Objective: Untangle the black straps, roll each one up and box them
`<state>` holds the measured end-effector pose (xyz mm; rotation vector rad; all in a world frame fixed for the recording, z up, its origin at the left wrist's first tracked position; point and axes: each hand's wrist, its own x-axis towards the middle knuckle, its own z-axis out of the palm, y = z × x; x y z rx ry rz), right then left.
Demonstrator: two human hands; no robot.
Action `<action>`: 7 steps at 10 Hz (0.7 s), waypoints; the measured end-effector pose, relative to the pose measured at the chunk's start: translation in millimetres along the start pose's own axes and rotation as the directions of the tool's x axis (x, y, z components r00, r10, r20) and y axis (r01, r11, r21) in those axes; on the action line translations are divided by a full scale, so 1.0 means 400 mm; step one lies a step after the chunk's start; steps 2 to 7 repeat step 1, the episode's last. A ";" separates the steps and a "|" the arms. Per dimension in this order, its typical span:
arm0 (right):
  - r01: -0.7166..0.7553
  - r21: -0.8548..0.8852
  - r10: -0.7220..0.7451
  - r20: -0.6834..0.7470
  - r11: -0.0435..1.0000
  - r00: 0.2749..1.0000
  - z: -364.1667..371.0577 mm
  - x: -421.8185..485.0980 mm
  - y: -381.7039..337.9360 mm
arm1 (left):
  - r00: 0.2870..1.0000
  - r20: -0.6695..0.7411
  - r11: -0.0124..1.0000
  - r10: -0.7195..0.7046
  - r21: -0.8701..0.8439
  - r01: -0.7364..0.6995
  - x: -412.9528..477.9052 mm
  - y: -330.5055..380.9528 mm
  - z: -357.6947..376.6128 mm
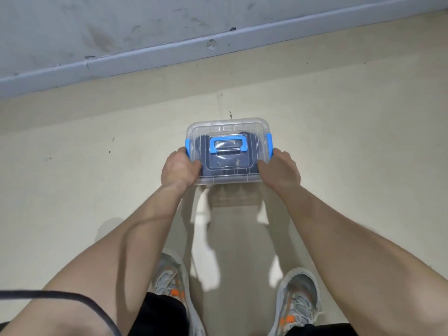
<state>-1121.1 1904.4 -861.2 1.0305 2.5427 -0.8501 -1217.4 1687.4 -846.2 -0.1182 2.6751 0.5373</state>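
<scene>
The left hand (179,168) grips the near left corner of a clear plastic box (228,124), thumb curled over the lid. The lidded box has blue side latches (188,145) and a blue handle (226,141). Black straps (203,154) show through. It is held over the beige floor (339,141). The right hand (281,169) grips its near right corner.

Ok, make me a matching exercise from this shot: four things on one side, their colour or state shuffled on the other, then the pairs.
Things:
1. lid handle
2. left hand
3. sneakers
4. cable

Colour or state:
A. grey with orange accents
B. black, trailing across the bottom-left corner
C. blue
D. gripping the clear box by its left end

Pairs: 1-C, 2-D, 3-A, 4-B.
</scene>
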 end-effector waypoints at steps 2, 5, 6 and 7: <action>0.001 -0.087 0.001 0.028 0.996 1.000 -0.055 -0.033 -0.037 | 0.996 0.055 0.996 0.063 0.053 -0.066 -0.031 0.014 -0.064; 0.001 -0.087 0.001 0.028 0.996 1.000 -0.055 -0.033 -0.037 | 0.996 0.055 0.996 0.063 0.053 -0.066 -0.031 0.014 -0.064; 0.001 -0.087 0.001 0.028 0.996 1.000 -0.055 -0.033 -0.037 | 0.996 0.055 0.996 0.063 0.053 -0.066 -0.031 0.014 -0.064; 0.001 -0.087 0.001 0.028 0.996 1.000 -0.055 -0.033 -0.037 | 0.996 0.055 0.996 0.063 0.053 -0.066 -0.031 0.014 -0.064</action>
